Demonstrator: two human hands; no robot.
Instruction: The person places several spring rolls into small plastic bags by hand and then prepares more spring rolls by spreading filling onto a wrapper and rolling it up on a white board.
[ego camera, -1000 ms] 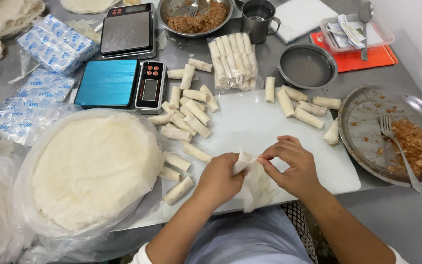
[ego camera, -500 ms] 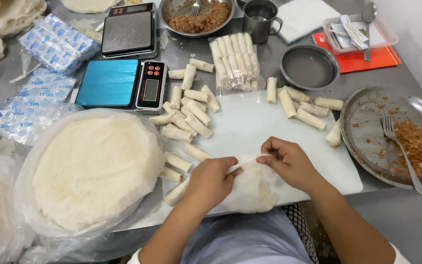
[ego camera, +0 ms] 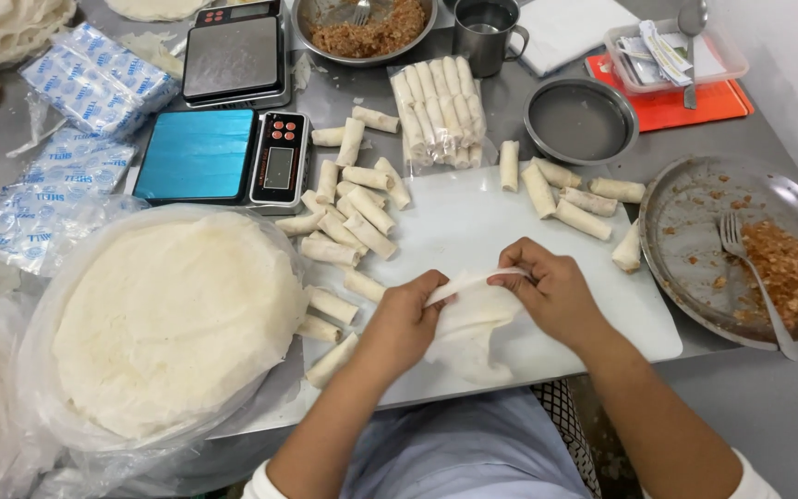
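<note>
- A grey metal table [ego camera: 768,416] fills the view, and a white cutting board [ego camera: 473,222] lies on it.
- Both hands work at the near edge of the board. The left hand [ego camera: 404,319] and the right hand [ego camera: 551,291] pinch the two ends of a thin white wrapper [ego camera: 468,319] with fingers pressed together. Its top edge is rolled, and the rest hangs loose on the board.
- Many finished rolls [ego camera: 353,208] lie just left of the hands, and more rolls [ego camera: 570,199] lie at the far right of the board.
- A big round stack of wrappers [ego camera: 173,319] sits in clear plastic on the left.
- A metal plate [ego camera: 695,231] with brown filling [ego camera: 791,273] and a fork [ego camera: 750,268] sits on the right.
- Two scales, a blue one [ego camera: 219,157] and a grey one [ego camera: 233,55], stand further back.
</note>
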